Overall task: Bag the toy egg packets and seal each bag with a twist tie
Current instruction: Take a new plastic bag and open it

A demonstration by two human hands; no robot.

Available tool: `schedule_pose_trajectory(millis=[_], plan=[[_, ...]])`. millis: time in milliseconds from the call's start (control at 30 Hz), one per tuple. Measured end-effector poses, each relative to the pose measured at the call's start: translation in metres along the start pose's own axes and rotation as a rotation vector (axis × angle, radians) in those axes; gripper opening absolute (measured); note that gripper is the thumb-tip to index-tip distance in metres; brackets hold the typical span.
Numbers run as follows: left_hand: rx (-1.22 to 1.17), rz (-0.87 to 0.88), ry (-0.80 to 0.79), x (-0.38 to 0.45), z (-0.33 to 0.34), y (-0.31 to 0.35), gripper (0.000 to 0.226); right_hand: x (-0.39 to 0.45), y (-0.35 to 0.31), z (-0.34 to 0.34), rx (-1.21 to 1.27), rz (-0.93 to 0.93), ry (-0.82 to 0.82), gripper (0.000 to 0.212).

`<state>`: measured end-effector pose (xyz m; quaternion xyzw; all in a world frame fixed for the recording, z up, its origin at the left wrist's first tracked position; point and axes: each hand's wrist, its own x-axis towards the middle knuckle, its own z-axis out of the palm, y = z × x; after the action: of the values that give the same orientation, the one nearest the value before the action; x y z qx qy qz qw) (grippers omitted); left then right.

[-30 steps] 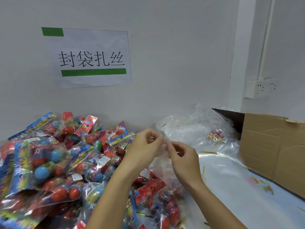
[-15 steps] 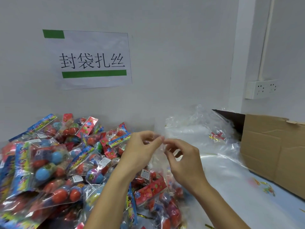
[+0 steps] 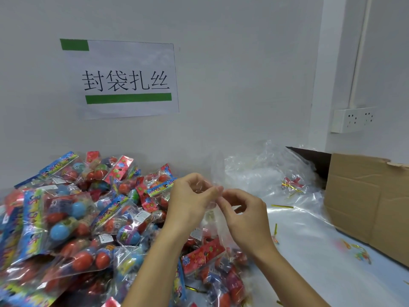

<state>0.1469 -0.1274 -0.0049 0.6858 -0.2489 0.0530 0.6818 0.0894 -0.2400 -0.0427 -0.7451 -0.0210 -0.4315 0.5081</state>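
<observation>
Left hand [image 3: 190,200] and right hand [image 3: 245,214]: fingers of both curled and pinching the gathered neck of the clear bag [image 3: 218,220], fingertips almost touching, so that the film stays bunched into a narrow stem, probably ready for tying. Bag held raised in front of the body, above the table [image 3: 309,273], with the filled part hanging below the hands; red-topped egg packets [image 3: 203,253] visible through the film, apparently already loaded. Whether a tie sits inside the pinch: cannot tell, since the fingers cover the neck. Large pile of packets [image 3: 66,218] heaped at left against the wall, within reach of the left hand, presumably as the supply. Cardboard box [image 3: 365,200] at right, open side toward the work area, likely for finished bags. Heap of empty clear bags [image 3: 265,173] at the back, between pile and box. Gold twist ties [image 3: 282,206] scattered on the table just right of the hands, handy for the right hand. Judged step: closing the neck of a filled bag.
</observation>
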Motion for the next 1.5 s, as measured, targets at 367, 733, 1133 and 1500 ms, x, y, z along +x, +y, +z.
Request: schedule_pose_trajectory(millis=[367,733,1133,1500], plan=[[0.219,-0.052,0.042,0.001,-0.022,-0.004,0.035,0.014,0.009,-0.019,0.037,0.223,0.133,0.028],[0.451,-0.137,0.082,0.004,-0.044,-0.006,0.012,0.02,0.021,-0.034,0.123,0.41,0.215,0.016],[0.583,0.197,0.182,0.002,-0.025,0.005,0.037,0.016,0.021,-0.027,-0.069,0.338,0.075,0.021],[0.753,0.023,-0.486,-0.009,-0.001,0.012,0.029,0.014,0.01,-0.028,0.01,0.154,0.021,0.024]])
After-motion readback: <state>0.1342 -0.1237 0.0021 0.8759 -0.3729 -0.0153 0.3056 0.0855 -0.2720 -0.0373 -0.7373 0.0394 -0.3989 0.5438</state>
